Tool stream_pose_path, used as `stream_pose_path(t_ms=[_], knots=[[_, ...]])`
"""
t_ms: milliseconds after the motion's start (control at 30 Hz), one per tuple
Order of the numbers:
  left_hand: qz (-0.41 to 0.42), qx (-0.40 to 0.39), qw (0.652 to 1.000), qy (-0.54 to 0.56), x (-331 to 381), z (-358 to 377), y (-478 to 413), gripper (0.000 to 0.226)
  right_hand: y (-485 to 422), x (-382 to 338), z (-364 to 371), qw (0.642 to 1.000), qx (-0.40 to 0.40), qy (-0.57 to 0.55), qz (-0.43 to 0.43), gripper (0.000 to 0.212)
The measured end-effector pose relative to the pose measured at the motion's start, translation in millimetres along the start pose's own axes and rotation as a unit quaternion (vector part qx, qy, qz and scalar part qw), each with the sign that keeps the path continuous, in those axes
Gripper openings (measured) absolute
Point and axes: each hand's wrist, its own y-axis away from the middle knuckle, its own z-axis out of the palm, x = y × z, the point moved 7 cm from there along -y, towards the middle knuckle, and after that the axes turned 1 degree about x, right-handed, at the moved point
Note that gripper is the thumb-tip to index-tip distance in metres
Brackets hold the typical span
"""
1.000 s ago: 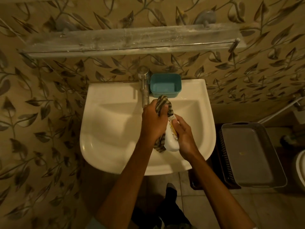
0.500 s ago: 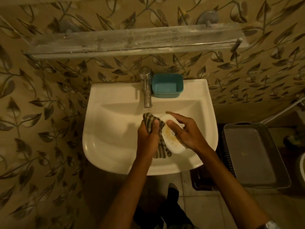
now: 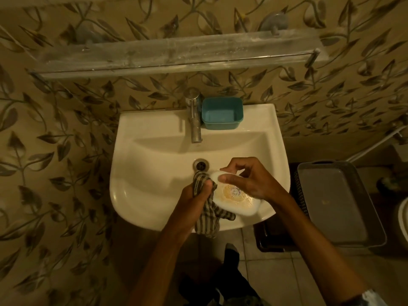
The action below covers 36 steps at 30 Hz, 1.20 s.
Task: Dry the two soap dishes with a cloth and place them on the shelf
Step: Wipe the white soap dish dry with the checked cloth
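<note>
A white oval soap dish (image 3: 237, 200) is held over the sink (image 3: 150, 173) at about 5 o'clock from the drain (image 3: 201, 165), gripped at its upper rim by the curled thumb and fingers of the right hand (image 3: 254, 182). A striped cloth (image 3: 208, 215) is bunched in the clenched left hand (image 3: 194, 196) and pressed against the dish's 9 o'clock edge. A teal soap dish (image 3: 222, 117) is seen on the sink ledge, just beside the tap (image 3: 194, 120) at its 3 o'clock. The shelf (image 3: 176, 54) is mounted at 12 o'clock, above the sink.
</note>
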Motion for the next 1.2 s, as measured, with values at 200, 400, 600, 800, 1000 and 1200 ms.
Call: stream_pose_path(t_ms=[200,400,600,800,1000,1200], knots=[[-0.029,-0.018,0.999,0.002,11,3,-3,0.02,-11,-21,-3,0.993,-0.082,0.083,-0.002,0.027],[0.037,0.098,0.96,0.258,16,-1,0,0.054,1,-9,-14,0.935,0.216,-0.241,0.142,0.045],[0.088,0.242,0.965,0.054,19,11,18,0.032,19,4,32,0.871,0.318,-0.318,0.199,0.025],[0.093,0.101,0.986,-0.089,44,-6,0,0.02,24,-3,32,0.971,0.101,-0.174,0.127,0.033],[0.069,0.154,0.983,-0.067,36,6,9,0.028,20,-9,8,0.947,0.269,-0.143,0.095,0.023],[0.05,0.17,0.983,-0.047,1,41,38,0.026,1,-38,3,0.974,0.204,-0.056,0.077,0.03]])
